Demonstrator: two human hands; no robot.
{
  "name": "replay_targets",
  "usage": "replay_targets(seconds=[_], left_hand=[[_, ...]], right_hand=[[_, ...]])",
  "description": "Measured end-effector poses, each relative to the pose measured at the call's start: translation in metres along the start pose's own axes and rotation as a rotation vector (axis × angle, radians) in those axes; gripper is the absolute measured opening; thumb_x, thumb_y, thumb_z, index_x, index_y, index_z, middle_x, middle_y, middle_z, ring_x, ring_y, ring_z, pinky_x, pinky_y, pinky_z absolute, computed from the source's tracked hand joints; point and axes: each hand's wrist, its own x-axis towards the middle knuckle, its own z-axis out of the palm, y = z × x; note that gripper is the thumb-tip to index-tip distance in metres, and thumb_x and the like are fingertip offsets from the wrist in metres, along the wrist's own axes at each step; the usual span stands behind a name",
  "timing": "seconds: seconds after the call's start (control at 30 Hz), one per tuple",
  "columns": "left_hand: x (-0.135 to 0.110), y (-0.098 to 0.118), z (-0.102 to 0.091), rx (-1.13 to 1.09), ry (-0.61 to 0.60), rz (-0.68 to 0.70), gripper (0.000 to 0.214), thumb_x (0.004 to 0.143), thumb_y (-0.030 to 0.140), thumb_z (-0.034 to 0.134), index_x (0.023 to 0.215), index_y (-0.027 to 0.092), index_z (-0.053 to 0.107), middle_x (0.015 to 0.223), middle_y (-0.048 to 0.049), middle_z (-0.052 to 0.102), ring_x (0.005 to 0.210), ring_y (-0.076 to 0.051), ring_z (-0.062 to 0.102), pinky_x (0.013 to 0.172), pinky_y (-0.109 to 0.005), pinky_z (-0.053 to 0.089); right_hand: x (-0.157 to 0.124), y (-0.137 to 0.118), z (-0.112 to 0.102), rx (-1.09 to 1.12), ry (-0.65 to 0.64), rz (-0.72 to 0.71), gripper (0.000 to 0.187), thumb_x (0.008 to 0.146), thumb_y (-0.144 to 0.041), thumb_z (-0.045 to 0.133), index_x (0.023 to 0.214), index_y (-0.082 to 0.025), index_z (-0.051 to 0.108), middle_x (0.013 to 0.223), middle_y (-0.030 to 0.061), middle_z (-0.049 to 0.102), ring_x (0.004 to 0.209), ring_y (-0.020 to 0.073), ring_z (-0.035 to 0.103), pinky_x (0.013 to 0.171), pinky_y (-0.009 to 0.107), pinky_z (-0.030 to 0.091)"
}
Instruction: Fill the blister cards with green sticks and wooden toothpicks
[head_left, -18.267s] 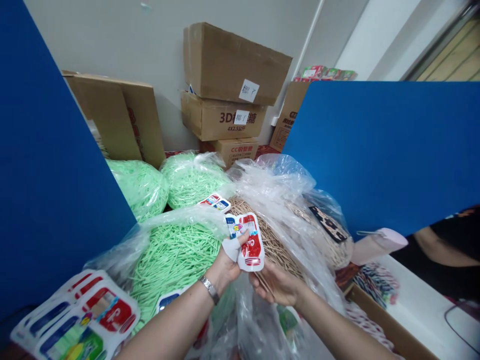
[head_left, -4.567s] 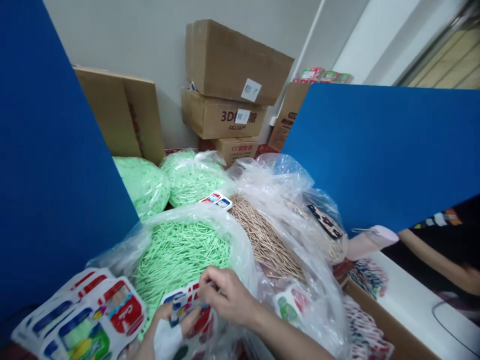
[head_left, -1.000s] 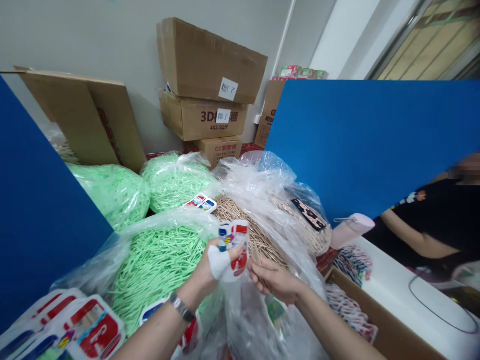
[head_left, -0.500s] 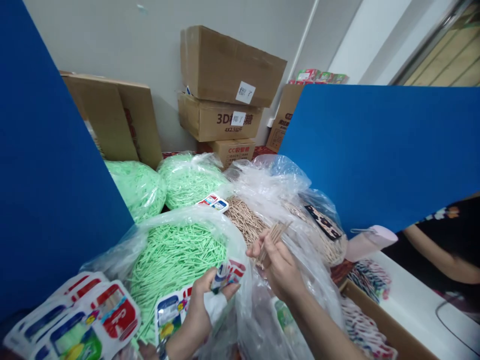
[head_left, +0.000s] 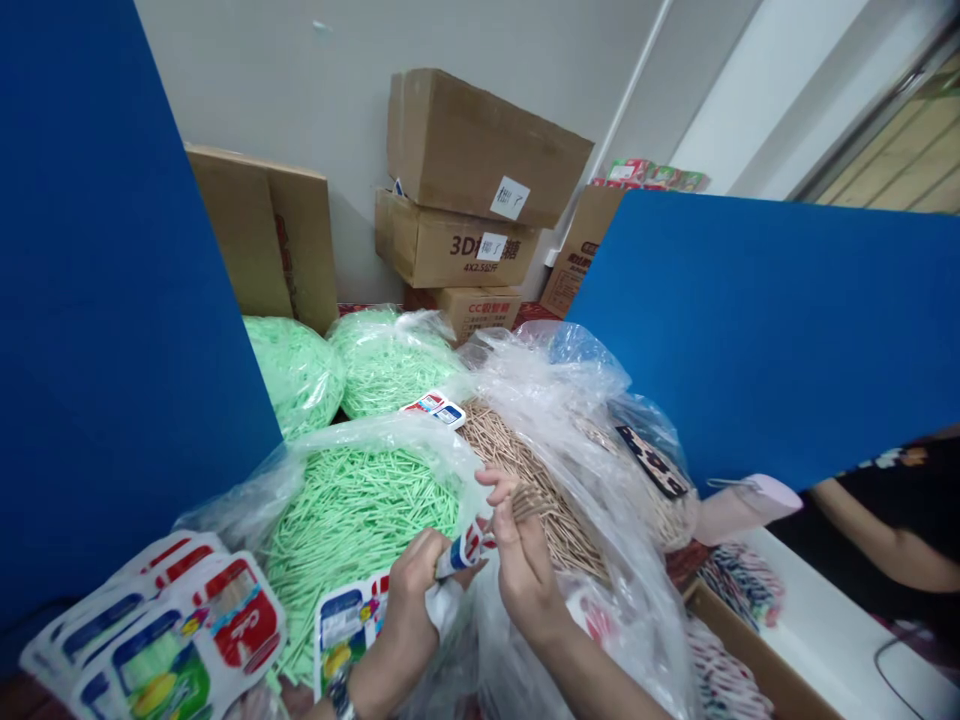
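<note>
My left hand [head_left: 411,590] is closed around a small printed packet [head_left: 466,547] in red, white and blue, with its upper end pointing right. Pinched in my right hand [head_left: 529,575] is a bunch of thin brown sticks [head_left: 531,502], right beside the packet's upper end. Whether any stick is inside the packet I cannot tell, as my fingers cover that spot. Under my left hand lies an open clear bag of green sticks [head_left: 360,505]. Behind my right hand is another bag with loose brown sticks [head_left: 499,440].
Filled packets [head_left: 172,630] with several printed fronts lie stacked at the lower left. Cardboard boxes [head_left: 487,150] stand at the back. Blue partitions [head_left: 765,330] rise on both sides. At right are a pink bottle [head_left: 746,512], a patterned phone-like object [head_left: 651,462] and another person's arm [head_left: 885,540].
My right hand has moved left and down with the brown sticks, up to the packet. The packet in my left hand has tilted, and the view has shifted slightly.
</note>
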Motion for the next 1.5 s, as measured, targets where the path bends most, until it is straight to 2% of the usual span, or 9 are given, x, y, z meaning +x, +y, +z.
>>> replay_targets(seconds=[0.13, 0.4, 0.73, 0.93, 1.03, 1.2, 1.3, 1.43, 1.5], left_hand=[[0.002, -0.005, 0.002, 0.052, 0.024, 0.049, 0.022, 0.082, 0.007, 0.053, 0.069, 0.02, 0.042, 0.069, 0.0027, 0.045, 0.065, -0.016, 0.047, 0.059, -0.026, 0.032], [0.008, -0.001, 0.004, 0.106, 0.002, 0.096, 0.02, 0.084, 0.008, 0.05, 0.071, 0.02, 0.042, 0.07, 0.0002, 0.047, 0.067, -0.018, 0.048, 0.059, -0.027, 0.03], [0.02, 0.011, 0.004, 0.074, -0.028, 0.119, 0.02, 0.082, 0.008, 0.049, 0.068, 0.02, 0.04, 0.068, 0.0004, 0.046, 0.065, -0.017, 0.046, 0.059, -0.027, 0.029], [0.033, 0.017, 0.019, -0.07, -0.067, -0.052, 0.034, 0.08, 0.026, 0.064, 0.061, 0.021, 0.036, 0.063, 0.0044, 0.04, 0.059, -0.014, 0.043, 0.056, -0.025, 0.031], [0.035, 0.018, 0.02, -0.205, -0.115, -0.113, 0.034, 0.076, 0.027, 0.068, 0.06, 0.02, 0.039, 0.063, 0.0044, 0.041, 0.06, -0.013, 0.042, 0.056, -0.025, 0.033], [0.033, 0.014, 0.013, -0.504, -0.191, -0.231, 0.018, 0.076, 0.028, 0.07, 0.073, 0.016, 0.056, 0.069, 0.001, 0.056, 0.064, -0.014, 0.049, 0.06, -0.025, 0.04], [0.027, 0.007, 0.006, -0.561, -0.151, -0.287, 0.019, 0.072, 0.026, 0.073, 0.076, 0.016, 0.058, 0.069, 0.0011, 0.058, 0.064, -0.014, 0.051, 0.061, -0.024, 0.042], [0.009, -0.007, -0.02, -0.644, -0.138, -0.335, 0.02, 0.075, 0.032, 0.07, 0.078, 0.016, 0.057, 0.07, 0.0007, 0.058, 0.064, -0.014, 0.052, 0.061, -0.024, 0.043], [-0.006, -0.015, -0.036, -0.595, -0.14, -0.363, 0.022, 0.076, 0.033, 0.068, 0.071, 0.017, 0.054, 0.064, 0.0029, 0.053, 0.059, -0.012, 0.047, 0.057, -0.023, 0.04]], right_hand=[[-0.001, 0.002, -0.004, -0.021, 0.014, 0.086, 0.024, 0.097, -0.044, 0.035, 0.097, -0.024, 0.049, 0.123, 0.0059, 0.055, 0.092, 0.018, 0.058, 0.077, 0.034, 0.046], [-0.001, 0.013, -0.015, -0.082, -0.002, -0.012, 0.023, 0.099, -0.041, 0.03, 0.1, -0.026, 0.049, 0.114, 0.0036, 0.065, 0.133, 0.0204, 0.033, 0.109, 0.047, 0.022], [0.007, 0.015, -0.028, -0.166, -0.06, 0.121, 0.038, 0.092, -0.052, 0.041, 0.114, -0.023, 0.051, 0.137, 0.0087, 0.048, 0.123, 0.0239, 0.048, 0.101, 0.039, 0.04], [0.018, 0.012, -0.049, -0.097, -0.029, 0.048, 0.048, 0.095, -0.054, 0.029, 0.134, -0.027, 0.039, 0.132, 0.0083, 0.054, 0.124, 0.0226, 0.049, 0.102, 0.043, 0.042], [0.018, 0.015, -0.054, -0.243, -0.149, 0.024, 0.046, 0.096, -0.052, 0.029, 0.128, -0.026, 0.051, 0.135, 0.0079, 0.053, 0.128, 0.0245, 0.045, 0.107, 0.045, 0.035], [0.017, 0.019, -0.053, -0.374, -0.251, -0.077, 0.046, 0.098, -0.043, 0.027, 0.14, -0.027, 0.038, 0.14, 0.0082, 0.047, 0.126, 0.0221, 0.047, 0.104, 0.041, 0.038], [0.015, 0.02, -0.045, -0.472, -0.387, -0.145, 0.037, 0.097, -0.036, 0.039, 0.13, -0.024, 0.05, 0.121, 0.0084, 0.061, 0.109, 0.0203, 0.058, 0.091, 0.033, 0.045], [0.011, 0.018, -0.035, -0.533, -0.292, -0.175, 0.018, 0.093, -0.034, 0.049, 0.097, -0.02, 0.061, 0.089, 0.0044, 0.066, 0.081, 0.0169, 0.061, 0.071, 0.027, 0.044], [0.007, 0.016, -0.03, -0.548, -0.43, -0.187, 0.018, 0.091, -0.037, 0.053, 0.085, -0.02, 0.059, 0.078, 0.0014, 0.062, 0.071, 0.015, 0.058, 0.064, 0.025, 0.041]])
